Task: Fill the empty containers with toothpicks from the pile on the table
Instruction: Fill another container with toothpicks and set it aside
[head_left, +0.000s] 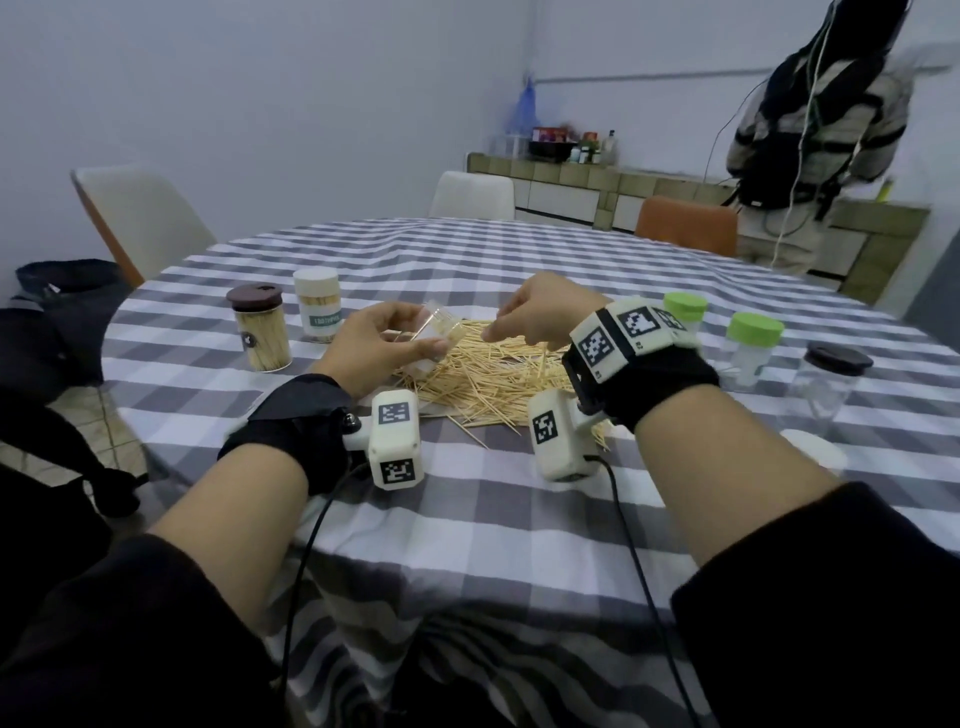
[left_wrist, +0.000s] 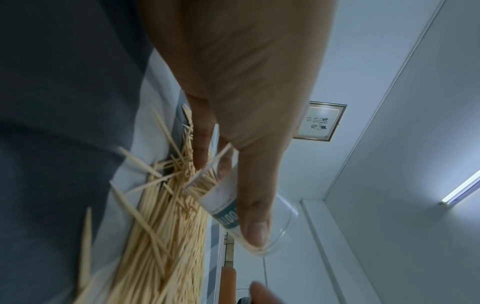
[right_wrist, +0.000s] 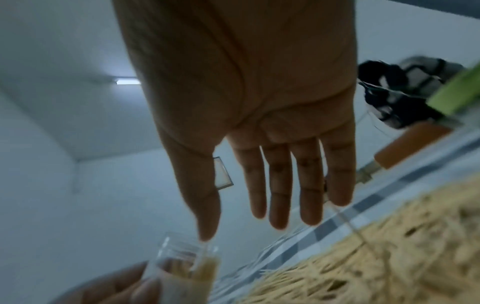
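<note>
Both forearms reach forward over the round table (head_left: 519, 509) with its grey-and-white checked cloth. The left hand (head_left: 376, 345) is raised just above the near left edge of the loose pile of pale wooden toothpicks (head_left: 498, 374), palm turned inward, its thumb and fingers curled round a small clear plastic toothpick container with a white and teal label (left_wrist: 223, 205). The container is tilted, its open mouth towards the right hand, and already holds a bunch of toothpicks. The right hand (right_wrist: 259, 144) hovers above the middle of the pile, just beside the container's mouth, wrist bent down; in its wrist view the fingers are straight and spread slightly, the thumb tip close to the container's rim, holding nothing.

Two filled containers, one with a brown lid (head_left: 258, 332) and one with a white lid (head_left: 318, 306), stand left of the pile. Two green-lidded clear jars (head_left: 753, 348) and a dark-lidded clear jar (head_left: 826, 379) stand to the right.
</note>
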